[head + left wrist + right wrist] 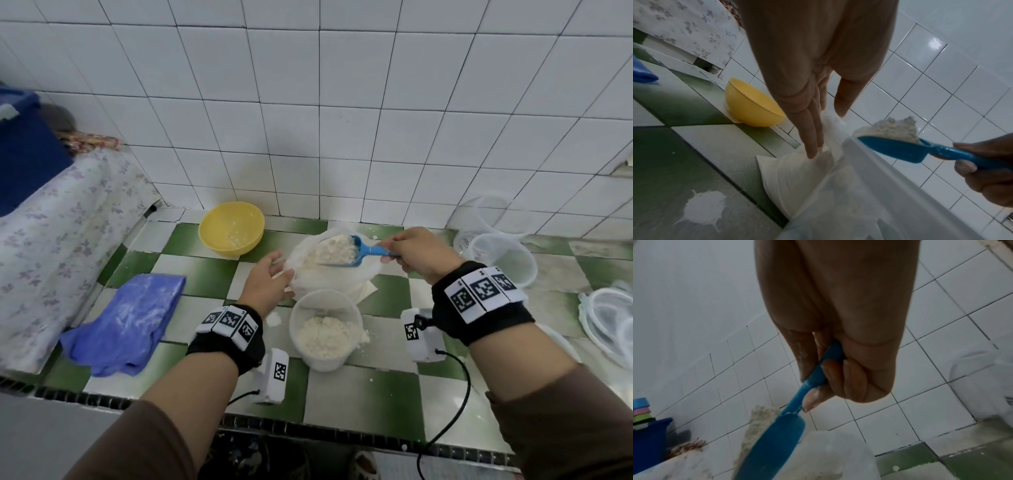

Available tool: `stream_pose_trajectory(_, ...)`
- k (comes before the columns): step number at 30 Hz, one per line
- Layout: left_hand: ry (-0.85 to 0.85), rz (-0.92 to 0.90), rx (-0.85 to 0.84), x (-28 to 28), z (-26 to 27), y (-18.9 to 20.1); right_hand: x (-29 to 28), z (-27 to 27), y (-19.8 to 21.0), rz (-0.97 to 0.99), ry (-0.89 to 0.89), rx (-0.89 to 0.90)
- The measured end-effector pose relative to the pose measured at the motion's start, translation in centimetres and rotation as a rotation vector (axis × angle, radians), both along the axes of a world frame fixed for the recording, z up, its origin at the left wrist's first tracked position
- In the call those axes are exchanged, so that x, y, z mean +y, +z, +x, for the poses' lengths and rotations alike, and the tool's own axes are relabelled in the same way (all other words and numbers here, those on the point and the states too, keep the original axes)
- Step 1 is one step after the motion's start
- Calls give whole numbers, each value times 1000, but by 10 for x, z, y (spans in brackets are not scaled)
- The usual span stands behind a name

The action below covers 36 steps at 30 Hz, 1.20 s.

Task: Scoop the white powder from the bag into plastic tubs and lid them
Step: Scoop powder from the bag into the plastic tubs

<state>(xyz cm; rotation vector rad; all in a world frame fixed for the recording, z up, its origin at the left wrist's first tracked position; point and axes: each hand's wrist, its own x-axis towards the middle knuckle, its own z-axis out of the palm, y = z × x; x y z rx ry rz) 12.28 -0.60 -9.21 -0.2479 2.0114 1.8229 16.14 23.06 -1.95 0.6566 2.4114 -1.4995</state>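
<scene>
My right hand [412, 253] grips the handle of a blue scoop [356, 251] heaped with white powder [334, 251], held over the open plastic bag [329, 277]. The same scoop [898, 149] shows in the left wrist view and the scoop [774, 439] in the right wrist view, with my fingers [838, 371] curled round its handle. My left hand [270, 284] rests with straight fingers [812, 139] against the bag's left side [797, 177]. A clear tub [325, 329], part filled with powder, stands just in front of the bag.
A yellow bowl [231, 228] sits behind left, a blue cloth [133, 318] at the left. Empty clear tubs [503, 257] and lids [609, 325] lie at the right. Powder is spilled [702, 209] on the green-and-white tiled counter [359, 394]. A tiled wall stands close behind.
</scene>
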Motion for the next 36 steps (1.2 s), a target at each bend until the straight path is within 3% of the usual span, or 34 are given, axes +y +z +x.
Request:
stream_pose_trajectory(4,3,-7,9,-1,5,0,2,11,5,-92,56,4)
stream_pose_trajectory(12,6,-5,-13,-4,12,3,1,36,0,-68,289,-56)
stream_pose_trajectory(19,21,15,-34,-3,16,5,-13,46,-8,128,433,13)
stream_pose_trajectory(36,27,1,-45,-3,13,-6,-25,58,-24,425,504,200)
